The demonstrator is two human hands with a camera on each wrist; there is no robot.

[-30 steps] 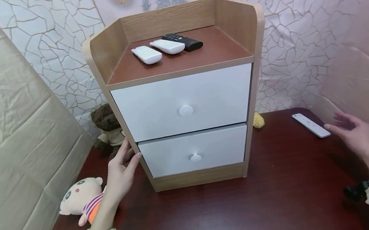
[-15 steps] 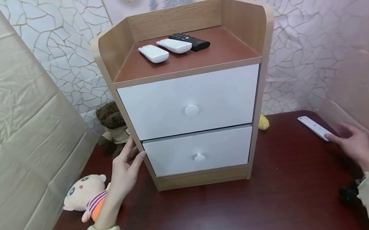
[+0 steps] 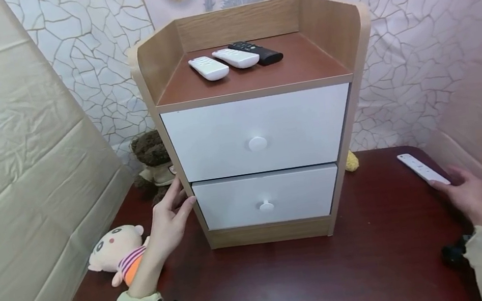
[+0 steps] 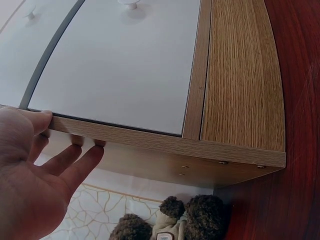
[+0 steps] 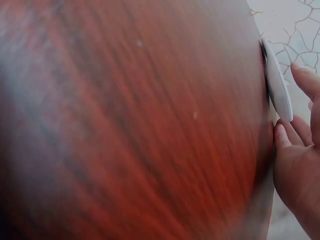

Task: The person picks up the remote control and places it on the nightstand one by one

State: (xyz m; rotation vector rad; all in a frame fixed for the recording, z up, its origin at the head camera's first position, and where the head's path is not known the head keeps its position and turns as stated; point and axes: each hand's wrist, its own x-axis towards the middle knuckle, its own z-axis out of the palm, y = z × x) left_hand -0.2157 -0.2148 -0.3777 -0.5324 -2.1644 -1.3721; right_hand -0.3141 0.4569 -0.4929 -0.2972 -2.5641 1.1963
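Observation:
A small wooden cabinet (image 3: 271,232) with two white drawers, an upper drawer (image 3: 220,133) and a lower drawer (image 3: 225,204), stands on the dark red table. My left hand (image 3: 168,227) grips its left side panel: the thumb lies on the front edge, and in the left wrist view the fingers (image 4: 85,162) press the side's outer face. Far right lies a white remote control (image 3: 419,166). My right hand (image 3: 466,193) is loosely spread at its near end, thumb overlapping that end in the head view. The right wrist view has the fingers right beside the remote.
Two white remotes, one (image 3: 209,68) left of the other (image 3: 237,58), and a black remote (image 3: 271,56) lie on the cabinet top. A pink plush toy (image 3: 118,250) lies left of my left forearm; a brown teddy bear (image 3: 150,150) sits behind. Something yellow (image 3: 351,161) shows at right.
My right hand has come in from the right and lower, closer around the near end of the white remote. The left hand keeps its grip on the cabinet. The head view has shifted slightly left.

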